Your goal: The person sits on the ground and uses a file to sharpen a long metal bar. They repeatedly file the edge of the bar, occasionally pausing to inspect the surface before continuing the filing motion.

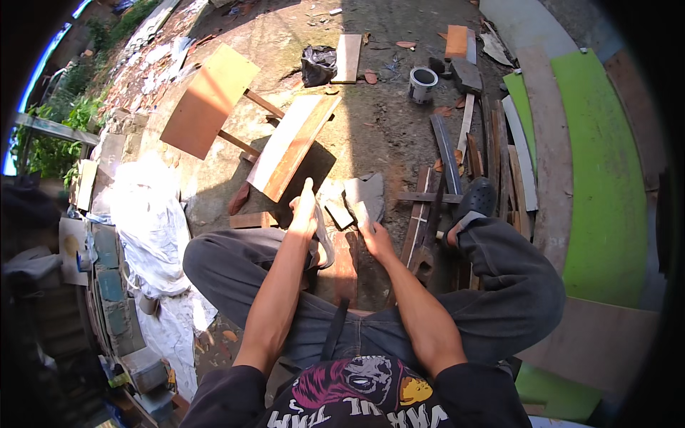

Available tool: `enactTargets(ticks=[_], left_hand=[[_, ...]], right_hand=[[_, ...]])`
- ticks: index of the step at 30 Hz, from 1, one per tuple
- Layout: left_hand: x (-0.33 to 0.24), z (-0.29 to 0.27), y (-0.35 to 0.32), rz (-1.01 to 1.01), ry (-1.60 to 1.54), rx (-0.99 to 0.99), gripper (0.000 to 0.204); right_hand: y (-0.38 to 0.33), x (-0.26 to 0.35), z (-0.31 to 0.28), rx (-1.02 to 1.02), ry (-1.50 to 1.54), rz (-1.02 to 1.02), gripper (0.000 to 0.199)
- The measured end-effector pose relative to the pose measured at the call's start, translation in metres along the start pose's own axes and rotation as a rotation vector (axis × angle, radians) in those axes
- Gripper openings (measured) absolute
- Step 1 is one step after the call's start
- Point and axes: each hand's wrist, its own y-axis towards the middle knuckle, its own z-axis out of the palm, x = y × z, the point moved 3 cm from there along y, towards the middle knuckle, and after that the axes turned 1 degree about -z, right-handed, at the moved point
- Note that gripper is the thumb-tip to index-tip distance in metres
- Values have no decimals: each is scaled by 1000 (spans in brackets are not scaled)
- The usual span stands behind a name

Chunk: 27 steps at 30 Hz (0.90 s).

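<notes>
My left hand (pixel 304 214) is held edge-on, one digit stretched forward, with nothing visible in it. It is beside the near corner of a wooden piece made of two boards (pixel 296 146) joined by thin slats, lying on the ground. My right hand (pixel 377 239) is closed on a small pale flat piece (pixel 362 213), whose kind I cannot make out. That piece overlaps a grey stone slab (pixel 367 191). Between my hands lies a pale block (pixel 337 205). A reddish-brown plank (pixel 346 267) extends toward me between my legs.
A paint can (pixel 423 85), a black plastic bag (pixel 319 65) and a pale board (pixel 347 58) stand farther off. Wood strips and a dark metal bar (pixel 447 153) lie near my right shoe (pixel 477 197). Green panels (pixel 603 171) line the right; white cloth (pixel 146 228) covers the left.
</notes>
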Motion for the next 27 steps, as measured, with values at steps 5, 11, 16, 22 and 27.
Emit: enactTargets(ticks=[5,11,16,22,27], left_hand=[[-24,-40,-1,-217,-434,-141,90],[-24,-78,48,-49,-608,-79,41],[-17,-96,76,-94,-690,54,22],[-40,-57,61,-67,-740,212,23],[-66,-53,47,-50,-665,266,19]], right_hand=[[-3,-18,1,8,109,91,59],[-25,-29,7,91,-26,49,55],[-31,-22,0,96,-226,80,52],[4,11,-20,29,-226,-5,51],[43,94,-1,18,-184,-380,42]])
